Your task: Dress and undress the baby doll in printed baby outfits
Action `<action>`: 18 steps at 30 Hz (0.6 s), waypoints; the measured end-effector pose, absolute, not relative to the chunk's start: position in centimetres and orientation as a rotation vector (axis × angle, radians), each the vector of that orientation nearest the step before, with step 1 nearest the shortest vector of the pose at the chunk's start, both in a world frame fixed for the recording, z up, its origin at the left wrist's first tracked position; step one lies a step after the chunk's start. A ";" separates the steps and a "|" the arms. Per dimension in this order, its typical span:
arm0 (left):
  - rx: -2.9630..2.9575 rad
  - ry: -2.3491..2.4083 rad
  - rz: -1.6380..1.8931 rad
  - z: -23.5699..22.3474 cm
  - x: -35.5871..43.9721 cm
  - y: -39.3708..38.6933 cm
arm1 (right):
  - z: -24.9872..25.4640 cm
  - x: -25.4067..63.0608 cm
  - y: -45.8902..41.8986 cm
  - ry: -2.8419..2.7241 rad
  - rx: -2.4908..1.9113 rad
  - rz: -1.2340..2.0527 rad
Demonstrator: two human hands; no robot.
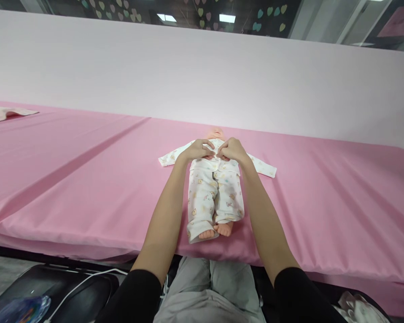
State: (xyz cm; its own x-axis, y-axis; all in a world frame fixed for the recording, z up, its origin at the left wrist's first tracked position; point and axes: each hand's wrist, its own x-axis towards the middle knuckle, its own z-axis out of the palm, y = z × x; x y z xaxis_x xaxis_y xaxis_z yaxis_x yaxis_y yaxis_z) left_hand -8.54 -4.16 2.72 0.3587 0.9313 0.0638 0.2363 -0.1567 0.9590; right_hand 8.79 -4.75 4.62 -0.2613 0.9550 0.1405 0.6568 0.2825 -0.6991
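Observation:
A baby doll (216, 133) lies on its back on the pink table cover, feet toward me. It wears a white printed top (175, 155) with the sleeves spread to both sides, and matching trousers (202, 193); its bare feet (223, 229) stick out of the legs. Over the doll's chest, my left hand (201, 149) and my right hand (231, 150) face each other with fingers curled and pinched on the front of the top. Their fingertips almost meet at its middle. What exactly each pinch holds, edge or fastener, is too small to make out.
A pink padded cover (97, 193) spreads over the table, with a white wall (188, 76) behind. A pale folded cloth (10, 113) lies far left. Below the front edge are a black chair (77, 287) with a white cable (84, 280), and crumpled fabric (360, 307) at right.

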 end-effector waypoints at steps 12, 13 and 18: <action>1.767 1.143 1.200 -1.6 -7.6 -5.7 | 1.5 8.7 -3.9 -1.603 -1.330 1.278; 1.828 1.172 1.216 -1.8 -7.3 -6.0 | 1.2 8.6 -4.4 -1.620 -1.348 1.185; 2.146 1.325 1.298 -2.9 -6.7 -6.9 | -1.4 7.8 -7.9 -1.982 -1.452 0.333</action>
State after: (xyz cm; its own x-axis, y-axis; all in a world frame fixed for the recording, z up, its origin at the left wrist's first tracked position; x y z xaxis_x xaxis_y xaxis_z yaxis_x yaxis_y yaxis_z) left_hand -6.70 -6.93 -2.92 0.1645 0.8282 0.5358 0.5528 -0.5273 0.6453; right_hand 7.80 -7.90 -1.39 -0.1753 0.9199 0.3508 0.7545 0.3545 -0.5524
